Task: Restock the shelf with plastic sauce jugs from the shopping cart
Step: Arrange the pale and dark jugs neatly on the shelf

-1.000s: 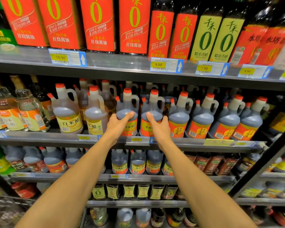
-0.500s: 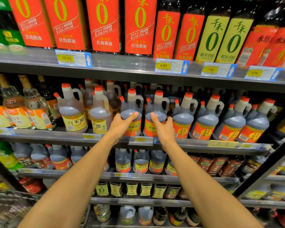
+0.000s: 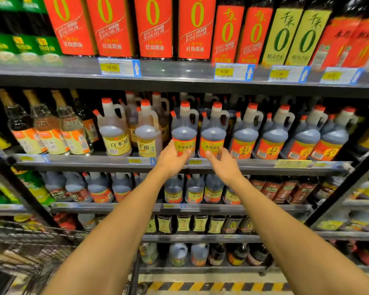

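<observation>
Both hands have dropped lower: left hand rests loose-fingered on left dark vinegar jug, right hand hovers relaxed before its right neighbour. Full, heavy, smooth plastic; best taken by loop handle.

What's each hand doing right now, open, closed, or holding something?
Left hand: open, straight fingers against the left dark jug, not gripping.
Right hand: open, loosely curled fingers at the label of the right dark jug, holding nothing.
</observation>
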`<action>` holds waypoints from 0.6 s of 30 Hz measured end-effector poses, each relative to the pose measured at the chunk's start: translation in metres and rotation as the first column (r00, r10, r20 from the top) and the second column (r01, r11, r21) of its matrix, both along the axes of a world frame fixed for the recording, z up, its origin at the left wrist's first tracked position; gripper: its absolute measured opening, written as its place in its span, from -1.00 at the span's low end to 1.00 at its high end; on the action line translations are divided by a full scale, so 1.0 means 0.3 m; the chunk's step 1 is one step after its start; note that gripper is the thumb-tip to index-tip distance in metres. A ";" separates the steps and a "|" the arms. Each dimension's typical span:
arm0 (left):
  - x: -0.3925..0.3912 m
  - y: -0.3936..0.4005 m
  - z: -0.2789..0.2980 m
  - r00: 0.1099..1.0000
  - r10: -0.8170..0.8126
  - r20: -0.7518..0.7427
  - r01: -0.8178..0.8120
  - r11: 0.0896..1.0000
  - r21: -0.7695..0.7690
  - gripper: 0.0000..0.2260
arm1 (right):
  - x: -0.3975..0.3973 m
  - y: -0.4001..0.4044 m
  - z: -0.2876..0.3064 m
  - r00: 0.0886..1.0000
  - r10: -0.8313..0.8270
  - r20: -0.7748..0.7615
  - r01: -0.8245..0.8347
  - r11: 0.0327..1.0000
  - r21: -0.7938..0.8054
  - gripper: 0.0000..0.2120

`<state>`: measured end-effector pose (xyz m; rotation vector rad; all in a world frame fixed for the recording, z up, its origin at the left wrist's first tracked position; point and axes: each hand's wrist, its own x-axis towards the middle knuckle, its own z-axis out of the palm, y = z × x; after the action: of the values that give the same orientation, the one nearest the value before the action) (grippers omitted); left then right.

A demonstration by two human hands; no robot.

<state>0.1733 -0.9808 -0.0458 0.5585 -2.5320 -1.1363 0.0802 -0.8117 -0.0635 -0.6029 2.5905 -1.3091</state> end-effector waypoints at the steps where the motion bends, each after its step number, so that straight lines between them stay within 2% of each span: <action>1: 0.023 0.007 -0.004 0.999 -0.035 0.015 0.035 0.999 -0.041 -0.54 | 0.022 0.008 0.004 0.999 0.040 -0.021 -0.038 0.998 0.050 -0.16; 5: 0.135 0.028 -0.006 0.974 -0.063 0.215 0.130 0.942 -0.310 -0.32 | 0.121 0.034 0.033 0.956 0.250 -0.152 -0.199 0.938 0.285 -0.11; 9: 0.268 0.029 0.033 0.929 0.040 0.368 0.203 0.777 -0.596 -0.21 | 0.223 0.060 0.064 0.872 0.427 -0.240 -0.248 0.807 0.536 -0.07; 14: 0.461 0.068 0.076 0.882 0.159 0.444 0.221 0.692 -0.687 -0.22 | 0.349 0.110 0.082 0.832 0.500 -0.242 -0.239 0.715 0.657 -0.07; 18: 0.602 0.109 0.087 0.853 0.184 0.489 0.235 0.700 -0.674 -0.23 | 0.435 0.142 0.095 0.790 0.565 -0.241 -0.258 0.661 0.704 -0.07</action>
<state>0.3540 -0.9480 -0.0195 0.6633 -3.1359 0.1378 0.2107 -0.7690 -0.0350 -1.3709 2.7076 -0.0812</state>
